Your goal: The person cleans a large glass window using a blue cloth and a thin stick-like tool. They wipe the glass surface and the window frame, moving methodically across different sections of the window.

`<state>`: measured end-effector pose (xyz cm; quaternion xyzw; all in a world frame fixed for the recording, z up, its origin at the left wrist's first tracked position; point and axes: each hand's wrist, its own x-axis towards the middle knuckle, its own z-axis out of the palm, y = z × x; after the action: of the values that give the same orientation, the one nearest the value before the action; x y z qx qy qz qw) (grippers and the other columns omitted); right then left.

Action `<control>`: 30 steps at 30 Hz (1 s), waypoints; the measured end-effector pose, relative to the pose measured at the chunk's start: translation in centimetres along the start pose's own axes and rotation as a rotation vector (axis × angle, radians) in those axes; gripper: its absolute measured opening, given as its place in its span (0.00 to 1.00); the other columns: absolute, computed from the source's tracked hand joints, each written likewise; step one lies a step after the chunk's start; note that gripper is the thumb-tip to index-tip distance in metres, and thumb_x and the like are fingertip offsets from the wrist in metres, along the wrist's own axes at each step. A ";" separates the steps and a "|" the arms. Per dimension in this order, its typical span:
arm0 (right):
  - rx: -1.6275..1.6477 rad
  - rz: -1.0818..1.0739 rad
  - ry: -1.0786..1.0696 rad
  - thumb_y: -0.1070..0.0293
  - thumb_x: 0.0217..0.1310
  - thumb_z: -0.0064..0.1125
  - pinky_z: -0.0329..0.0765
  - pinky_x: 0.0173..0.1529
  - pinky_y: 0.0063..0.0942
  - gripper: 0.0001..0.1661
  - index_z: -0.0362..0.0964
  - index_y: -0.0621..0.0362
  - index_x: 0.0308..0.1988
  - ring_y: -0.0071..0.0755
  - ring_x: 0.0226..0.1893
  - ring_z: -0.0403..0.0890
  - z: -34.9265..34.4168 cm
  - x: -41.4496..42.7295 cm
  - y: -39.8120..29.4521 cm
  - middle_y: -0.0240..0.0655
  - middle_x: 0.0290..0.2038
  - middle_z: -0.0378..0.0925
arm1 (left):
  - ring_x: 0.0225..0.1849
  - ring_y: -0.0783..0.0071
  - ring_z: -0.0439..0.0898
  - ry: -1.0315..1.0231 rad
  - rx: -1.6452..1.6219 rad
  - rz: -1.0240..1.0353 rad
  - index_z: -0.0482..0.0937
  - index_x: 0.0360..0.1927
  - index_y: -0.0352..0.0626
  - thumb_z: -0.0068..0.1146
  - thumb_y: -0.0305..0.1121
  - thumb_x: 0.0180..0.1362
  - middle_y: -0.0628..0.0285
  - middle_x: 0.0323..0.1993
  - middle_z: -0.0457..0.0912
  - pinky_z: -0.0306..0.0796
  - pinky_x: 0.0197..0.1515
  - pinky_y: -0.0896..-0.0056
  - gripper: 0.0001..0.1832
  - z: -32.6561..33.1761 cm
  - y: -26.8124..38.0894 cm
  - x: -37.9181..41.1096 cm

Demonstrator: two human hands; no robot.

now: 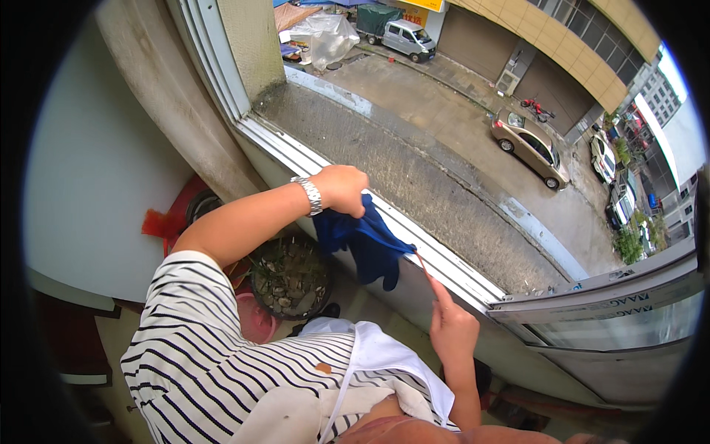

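My left hand [341, 188], with a metal-banded watch on its wrist, is closed on a dark blue cloth [371, 238]. The cloth hangs over the inner edge of a white sliding-window track [444, 261], and its lower end dangles below the sill. In my right hand [455, 324] is a thin brown stick-like thing [423, 265], with the forefinger laid along it. Its far tip meets the corner of the cloth at the track. What the tip is made of is too small to tell.
A round pot of soil and stones [291, 277] and a pink basin [256, 317] stand below the sill. A long curtain [183, 111] hangs at left. The sliding window sash [615, 316] is at right. Outside lie a concrete ledge [399, 183] and a street with parked cars [530, 144].
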<state>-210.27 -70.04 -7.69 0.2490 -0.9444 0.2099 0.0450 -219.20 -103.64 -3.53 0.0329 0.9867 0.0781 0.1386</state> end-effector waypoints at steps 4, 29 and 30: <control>0.037 -0.116 -0.043 0.70 0.59 0.59 0.75 0.27 0.41 0.30 0.71 0.37 0.61 0.48 0.22 0.80 2.1 2.4 -2.7 0.40 0.22 0.79 | 0.39 0.47 0.82 0.323 0.091 -0.093 0.78 0.32 0.39 0.61 0.37 0.43 0.48 0.31 0.83 0.75 0.42 0.51 0.14 0.4 -4.0 -2.8; 1.281 0.130 -0.238 0.73 0.58 0.67 0.65 0.27 0.18 0.35 0.65 0.61 0.63 0.14 0.21 0.63 14.2 0.3 -8.4 0.24 0.19 0.67 | 0.28 0.85 0.65 1.367 -1.170 0.118 0.69 0.32 0.39 0.59 0.28 0.62 0.69 0.27 0.71 0.60 0.31 0.81 0.09 5.4 1.1 -17.3; 1.209 0.100 -0.264 0.72 0.57 0.69 0.65 0.28 0.17 0.36 0.65 0.60 0.63 0.14 0.21 0.62 14.7 0.1 -8.3 0.23 0.20 0.67 | 0.27 0.85 0.64 1.307 -1.192 0.139 0.69 0.32 0.38 0.59 0.27 0.62 0.69 0.26 0.71 0.60 0.31 0.81 0.09 5.5 2.0 -17.3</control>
<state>-205.99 -82.75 -17.99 0.2098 -0.6664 0.6770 -0.2312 -200.98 -102.36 -3.81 -0.0362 0.6597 0.5906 -0.4633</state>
